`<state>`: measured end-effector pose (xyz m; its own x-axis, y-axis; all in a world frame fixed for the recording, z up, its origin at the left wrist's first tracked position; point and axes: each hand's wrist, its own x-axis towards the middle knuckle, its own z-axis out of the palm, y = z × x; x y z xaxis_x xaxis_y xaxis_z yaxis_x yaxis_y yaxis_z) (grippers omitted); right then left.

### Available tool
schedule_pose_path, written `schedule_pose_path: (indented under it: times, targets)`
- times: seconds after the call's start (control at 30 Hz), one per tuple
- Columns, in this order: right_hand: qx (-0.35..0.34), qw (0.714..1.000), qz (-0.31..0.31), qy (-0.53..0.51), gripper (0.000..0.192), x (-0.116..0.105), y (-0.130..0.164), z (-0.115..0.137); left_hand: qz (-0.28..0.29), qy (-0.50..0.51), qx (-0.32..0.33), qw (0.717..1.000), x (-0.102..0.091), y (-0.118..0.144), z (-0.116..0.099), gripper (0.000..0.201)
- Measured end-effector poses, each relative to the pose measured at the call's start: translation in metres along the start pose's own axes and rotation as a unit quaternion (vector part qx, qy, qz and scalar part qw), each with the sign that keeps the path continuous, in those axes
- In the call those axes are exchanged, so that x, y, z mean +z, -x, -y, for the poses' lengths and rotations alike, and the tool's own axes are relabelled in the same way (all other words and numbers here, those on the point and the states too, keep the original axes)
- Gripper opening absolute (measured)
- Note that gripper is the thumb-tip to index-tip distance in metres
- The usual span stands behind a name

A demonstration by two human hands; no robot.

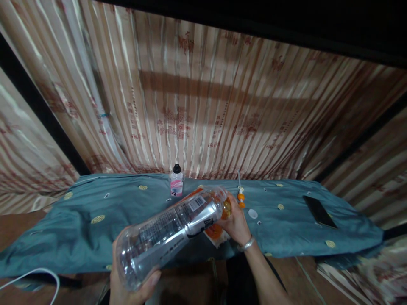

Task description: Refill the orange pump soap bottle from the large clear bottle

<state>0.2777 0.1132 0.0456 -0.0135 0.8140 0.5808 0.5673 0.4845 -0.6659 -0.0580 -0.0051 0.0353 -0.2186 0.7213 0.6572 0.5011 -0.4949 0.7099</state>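
Observation:
A large clear plastic bottle (171,233) with a printed label lies tilted across the middle of the view, its mouth up and to the right. My left hand (132,281) is closed around the bottle's base end. At the other end, my right hand (237,224) grips a small amber see-through container (226,210) against the bottle's mouth; its full shape is hidden by my fingers. Partly under the bottle and right hand is an orange packet (215,234). Just past the right hand lie an orange pump top (241,199) with a pale tube and a white round disc (253,213).
A small clear bottle (177,182) with a black cap and pink label stands at the back of the teal cloth-covered table (117,203). Farther right lies a dark phone (319,212). Patterned curtains (203,106) hang behind, and a white cable (47,271) curls at lower left.

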Motion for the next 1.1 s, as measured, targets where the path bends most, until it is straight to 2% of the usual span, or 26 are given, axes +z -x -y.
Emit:
schedule_pose_path:
  times: [0.47,0.83,1.1]
  targets:
    - [-0.001,1.000,0.006,-0.004,0.086,-0.001,-0.001,0.001,-0.012,0.018,-0.041,0.999,0.002,-0.002,-0.003,0.074]
    - [0.009,1.000,0.002,-0.010,0.083,-0.001,-0.001,0.002,-0.018,0.051,-0.106,0.993,0.002,0.000,-0.001,0.083]
    - [0.007,1.000,-0.001,0.003,0.085,-0.001,0.001,0.002,-0.043,0.050,-0.124,0.990,0.004,-0.009,-0.018,0.068]
